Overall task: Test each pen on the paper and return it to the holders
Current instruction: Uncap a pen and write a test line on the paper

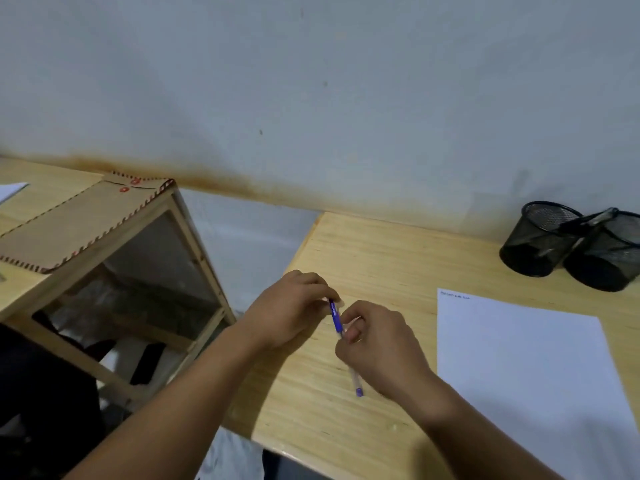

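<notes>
Over the left part of the wooden table [381, 258], both hands hold one blue pen. My left hand [291, 310] pinches its blue cap [335, 317] at the upper end. My right hand [377, 344] grips the pale barrel, whose blue tail end [358, 391] sticks out below the palm. The white paper [526, 368] lies to the right, with a short line of small writing at its top left corner. Two black mesh holders [540, 237] [609, 251] stand at the back right; a dark pen leans across their rims.
A wooden-framed cabinet [114, 271] with clear panels and a brown envelope [86, 220] on top stands left of the table, across a gap. The wall runs close behind the table. The table's front edge is near my forearms.
</notes>
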### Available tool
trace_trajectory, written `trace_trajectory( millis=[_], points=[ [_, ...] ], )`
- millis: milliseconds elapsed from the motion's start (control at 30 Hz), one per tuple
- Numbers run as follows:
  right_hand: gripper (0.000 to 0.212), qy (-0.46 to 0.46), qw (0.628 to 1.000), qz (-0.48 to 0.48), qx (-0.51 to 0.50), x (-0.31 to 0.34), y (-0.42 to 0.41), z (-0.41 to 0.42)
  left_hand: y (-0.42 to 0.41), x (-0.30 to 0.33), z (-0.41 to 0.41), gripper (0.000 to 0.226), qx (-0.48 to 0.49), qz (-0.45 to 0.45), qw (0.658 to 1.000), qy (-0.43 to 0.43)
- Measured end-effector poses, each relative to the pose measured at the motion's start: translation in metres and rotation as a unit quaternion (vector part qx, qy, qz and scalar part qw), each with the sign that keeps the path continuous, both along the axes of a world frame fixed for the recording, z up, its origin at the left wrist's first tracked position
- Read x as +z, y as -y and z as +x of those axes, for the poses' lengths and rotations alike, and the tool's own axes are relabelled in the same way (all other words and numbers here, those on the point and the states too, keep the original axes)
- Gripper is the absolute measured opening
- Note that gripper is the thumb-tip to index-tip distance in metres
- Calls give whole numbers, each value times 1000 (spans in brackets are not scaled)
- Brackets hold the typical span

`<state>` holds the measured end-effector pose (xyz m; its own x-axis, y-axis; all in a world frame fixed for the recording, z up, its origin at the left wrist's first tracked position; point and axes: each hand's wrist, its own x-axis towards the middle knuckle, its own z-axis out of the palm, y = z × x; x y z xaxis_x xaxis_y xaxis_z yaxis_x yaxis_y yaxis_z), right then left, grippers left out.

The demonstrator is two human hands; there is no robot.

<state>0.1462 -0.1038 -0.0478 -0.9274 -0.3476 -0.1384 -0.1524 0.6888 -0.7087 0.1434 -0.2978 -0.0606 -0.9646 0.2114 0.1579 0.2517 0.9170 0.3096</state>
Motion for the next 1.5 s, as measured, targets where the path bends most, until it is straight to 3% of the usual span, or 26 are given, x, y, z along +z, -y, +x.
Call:
trace_trajectory(
  millis=[133, 500, 867, 1267, 1500],
  points=[
    [22, -4, 1000, -28, -7, 11, -32, -6, -15, 7, 8, 19, 5, 71, 997, -32],
    [8, -119, 991, 30, 60, 32, -116, -26, -100, 12, -2, 7, -22, 224, 974, -38],
    [10, -138, 990, -1, 18, 27, -170, -40, -170, 12, -19, 8, -28, 255, 965, -44],
    [14, -182, 982, 10, -52, 15, -174, -36, -175, 19, -21, 10, -36, 254, 965, -49],
    [8, -122, 992, -24, -31, 11, -176, -43, -166, 14, -22, 10, 3, 245, 969, -41]
  ],
)
